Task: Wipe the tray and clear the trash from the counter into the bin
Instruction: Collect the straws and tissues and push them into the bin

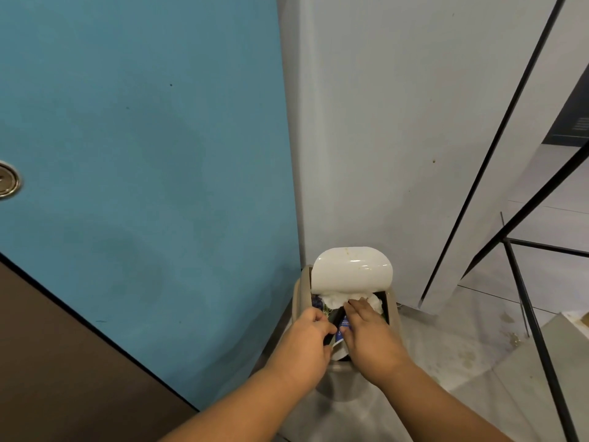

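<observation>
A beige bin (301, 291) stands on the floor against the wall, its white lid (350, 269) flipped up. Inside lie crumpled white paper (334, 299) and a blue-and-white wrapper (343, 325). My left hand (307, 339) hovers over the bin's left side, fingers curled round a dark flat item (334, 317) seen edge-on; what it is I cannot tell. Over the right side, my right hand (369, 333) lies flat with straight fingers, its tips touching the white paper. The tray and counter are out of view.
A blue door (143, 154) with a metal lock (8, 180) fills the left, a brown panel (63, 362) below it. A pale wall (382, 122) rises behind the bin. Black metal frame bars (535, 330) stand at the right over a stained tiled floor (462, 355).
</observation>
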A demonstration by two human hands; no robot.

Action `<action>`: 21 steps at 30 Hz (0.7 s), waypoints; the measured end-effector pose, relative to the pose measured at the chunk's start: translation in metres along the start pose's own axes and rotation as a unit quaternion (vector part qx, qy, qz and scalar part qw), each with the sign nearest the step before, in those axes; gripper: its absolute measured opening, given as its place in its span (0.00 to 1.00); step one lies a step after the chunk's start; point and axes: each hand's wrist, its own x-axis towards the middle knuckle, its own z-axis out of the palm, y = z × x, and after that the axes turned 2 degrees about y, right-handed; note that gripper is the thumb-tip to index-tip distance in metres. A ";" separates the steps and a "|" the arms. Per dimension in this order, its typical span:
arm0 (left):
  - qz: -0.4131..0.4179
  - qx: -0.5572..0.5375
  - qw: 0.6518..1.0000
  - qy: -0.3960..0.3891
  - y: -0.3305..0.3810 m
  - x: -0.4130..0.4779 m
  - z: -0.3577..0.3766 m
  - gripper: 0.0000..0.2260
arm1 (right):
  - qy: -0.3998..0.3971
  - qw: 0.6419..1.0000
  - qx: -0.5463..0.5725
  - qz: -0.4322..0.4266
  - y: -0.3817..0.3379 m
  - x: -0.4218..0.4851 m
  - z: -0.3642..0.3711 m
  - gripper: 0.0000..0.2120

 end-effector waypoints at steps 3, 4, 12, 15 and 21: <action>0.002 -0.004 1.000 0.003 -0.002 -0.001 -0.001 0.16 | -0.010 0.999 -0.044 -0.006 -0.002 -0.001 0.000 0.25; 0.002 -0.004 1.000 0.004 -0.002 -0.001 -0.001 0.16 | 0.010 0.999 -0.036 -0.012 -0.003 -0.001 -0.002 0.24; -0.013 0.021 1.000 -0.015 -0.001 -0.002 -0.003 0.17 | -0.014 0.998 -0.062 0.023 -0.004 0.005 -0.001 0.27; -0.027 0.033 0.999 -0.011 -0.001 -0.002 -0.007 0.17 | -0.042 0.995 -0.072 0.059 -0.005 0.008 0.001 0.29; -0.034 0.067 0.997 -0.025 0.001 -0.004 -0.011 0.17 | 0.051 0.996 -0.071 0.004 -0.015 0.002 -0.003 0.19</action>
